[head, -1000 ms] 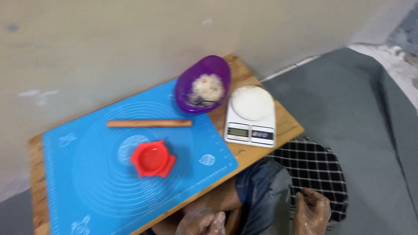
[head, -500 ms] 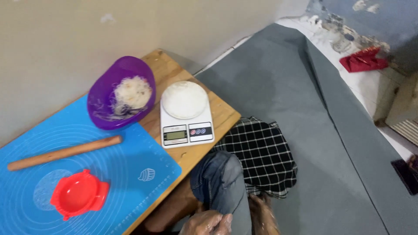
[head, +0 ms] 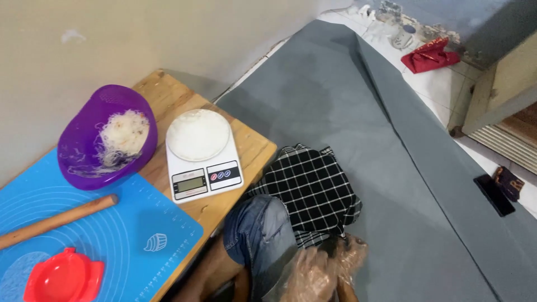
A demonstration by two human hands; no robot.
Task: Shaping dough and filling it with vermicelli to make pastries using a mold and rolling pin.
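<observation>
Both my hands wear clear plastic gloves and meet at the bottom edge, over my lap. My left hand [head: 310, 277] is lower, and my right hand [head: 351, 254] is just above and right of it, fingers curled. They touch each other beside a black-and-white checked cloth [head: 310, 190] on the grey floor mat [head: 358, 112]. A small dark thing shows between them, and I cannot tell what it is. My knee in blue jeans [head: 257, 229] lies next to the low wooden table [head: 254, 148].
On the table are a purple bowl [head: 84, 162] of white shreds, a white kitchen scale [head: 206, 176] with a round white disc, a wooden rolling pin [head: 56, 220] and a red press mould [head: 64, 277] on a blue mat [head: 128, 240]. A red cloth [head: 429, 55] lies far right.
The view has swung right, away from the table and toward the grey mat. My two hands, apart a second ago, have come together at the bottom centre.
</observation>
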